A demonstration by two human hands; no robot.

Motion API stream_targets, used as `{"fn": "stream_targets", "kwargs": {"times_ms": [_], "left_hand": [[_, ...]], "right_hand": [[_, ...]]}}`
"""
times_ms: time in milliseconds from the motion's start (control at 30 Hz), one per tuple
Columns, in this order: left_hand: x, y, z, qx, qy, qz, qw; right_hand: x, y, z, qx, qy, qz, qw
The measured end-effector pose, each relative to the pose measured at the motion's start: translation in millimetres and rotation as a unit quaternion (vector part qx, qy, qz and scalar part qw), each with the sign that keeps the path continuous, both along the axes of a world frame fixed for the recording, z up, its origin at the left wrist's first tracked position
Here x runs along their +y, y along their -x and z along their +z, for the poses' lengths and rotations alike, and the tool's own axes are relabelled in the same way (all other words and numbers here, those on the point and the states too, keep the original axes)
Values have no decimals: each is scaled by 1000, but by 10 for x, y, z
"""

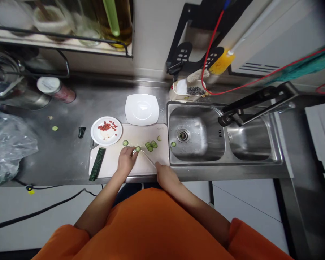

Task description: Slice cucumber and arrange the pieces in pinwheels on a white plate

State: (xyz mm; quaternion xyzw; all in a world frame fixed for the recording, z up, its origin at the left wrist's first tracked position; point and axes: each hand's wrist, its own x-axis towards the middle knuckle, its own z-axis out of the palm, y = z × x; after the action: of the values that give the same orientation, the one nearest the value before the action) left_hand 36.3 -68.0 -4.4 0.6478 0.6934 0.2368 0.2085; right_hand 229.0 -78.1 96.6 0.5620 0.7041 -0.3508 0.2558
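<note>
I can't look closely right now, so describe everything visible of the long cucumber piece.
The long cucumber piece has dark green, rough-looking skin; its far end looks paler, as if cut. It lies slanted on the left part of the white cutting board, far end leaning right, near the round plate, near end by the board's front edge. No hand touches it; the left hand is nearest.
</note>
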Motion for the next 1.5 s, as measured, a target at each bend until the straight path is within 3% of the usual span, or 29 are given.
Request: {"fn": "stream_targets", "kwargs": {"times_ms": [933, 1167, 1400, 1500], "left_hand": [[27, 3, 17, -23, 12, 6, 1000], [52, 2, 12, -22, 17, 2, 1000], [81, 3, 101, -69, 66, 31, 995], [106, 104, 140, -86, 77, 91, 989]], "right_hand": [[-16, 216, -37, 7, 17, -32, 999], [-83, 109, 3, -1, 35, -47, 998], [-139, -19, 6, -5, 44, -35, 998], [-129, -16, 17, -11, 41, -29, 999]]}}
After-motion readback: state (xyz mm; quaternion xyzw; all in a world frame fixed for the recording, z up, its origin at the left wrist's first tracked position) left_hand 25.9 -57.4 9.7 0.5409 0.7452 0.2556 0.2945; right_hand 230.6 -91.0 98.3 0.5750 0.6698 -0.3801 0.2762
